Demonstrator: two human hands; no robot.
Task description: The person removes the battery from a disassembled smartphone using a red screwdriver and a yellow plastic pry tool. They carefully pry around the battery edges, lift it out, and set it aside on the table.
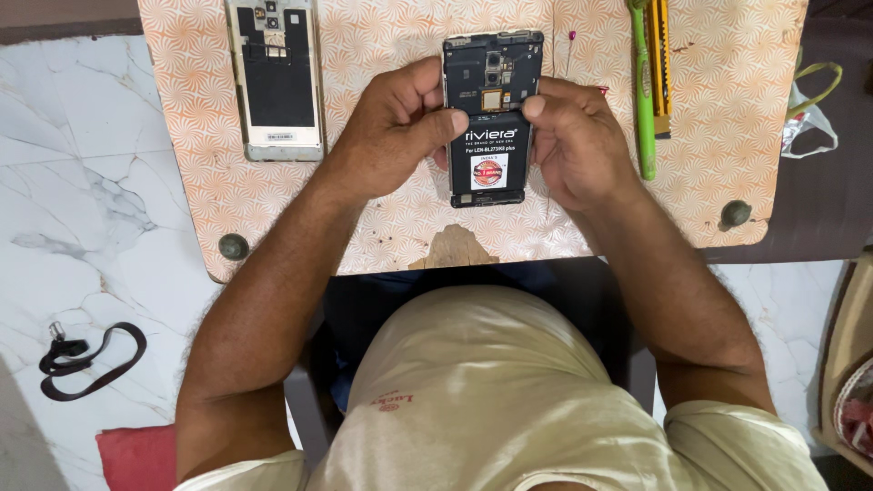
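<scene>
Phone [488, 118] with its back cover off lies between your two hands, over the middle of the bench [382, 223] — its long axis runs away from you, camera end at the far side, lower end toward your body. Its inside faces up, with a black battery [489, 159] filling the near half. Your left hand [396, 127] grips the left edge, fingers curled, the thumb pressed across onto the top of the battery. Your right hand [573, 136] grips the right edge in the same way, thumb tip touching the phone at the battery's upper corner. Both hands are closed around the phone, not spread. At the far left of the bench lies the removed back cover [275, 77], inner side up, parallel to the phone. At the right lies a green tool [643, 100] — also lengthwise, well apart from the phone.
</scene>
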